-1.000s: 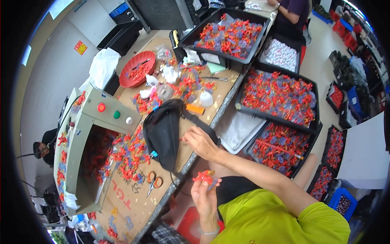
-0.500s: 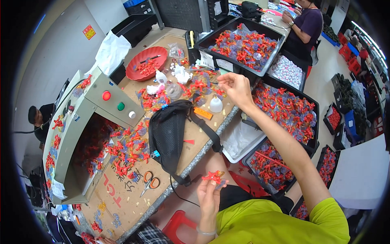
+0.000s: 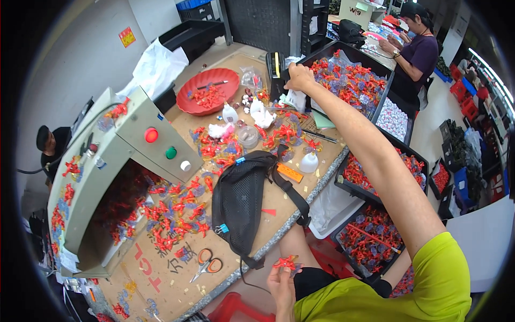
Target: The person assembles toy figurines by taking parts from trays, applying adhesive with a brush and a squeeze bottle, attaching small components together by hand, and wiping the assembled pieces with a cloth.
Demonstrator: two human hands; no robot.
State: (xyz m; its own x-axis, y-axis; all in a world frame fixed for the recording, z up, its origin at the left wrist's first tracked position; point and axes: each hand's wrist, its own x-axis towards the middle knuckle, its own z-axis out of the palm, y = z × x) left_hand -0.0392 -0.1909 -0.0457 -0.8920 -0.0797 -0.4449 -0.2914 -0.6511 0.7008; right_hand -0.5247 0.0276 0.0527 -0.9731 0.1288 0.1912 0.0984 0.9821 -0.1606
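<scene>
My left hand point(image 3: 282, 284), low in front of me, pinches a small red plastic figure point(image 3: 287, 262) with translucent bluish parts. Stretched far forward, my right hand point(image 3: 300, 78) is bent over the near left corner of a black bin point(image 3: 387, 92) heaped with similar figures; its fingertips are partly hidden. White paper point(image 3: 296, 100) hangs just under that hand. On the table close by lie a dark pen-like tool point(image 3: 320, 136), a white squeeze bottle point(image 3: 309, 162) and an orange block point(image 3: 289, 172). More figures point(image 3: 287, 133) are scattered around them.
A black mesh bag point(image 3: 240, 198) and orange-handled scissors point(image 3: 206, 264) lie on the table. At left stands a grey machine point(image 3: 140, 118) with coloured buttons; behind it is a red dish point(image 3: 228, 78). Filled bins point(image 3: 370, 236) stand at my right. A person point(image 3: 421, 53) works at the far right.
My right hand has moved forward from over the table to the bin's corner. The thin tool it pinched before now appears to lie on the table. My left hand still holds the figure.
</scene>
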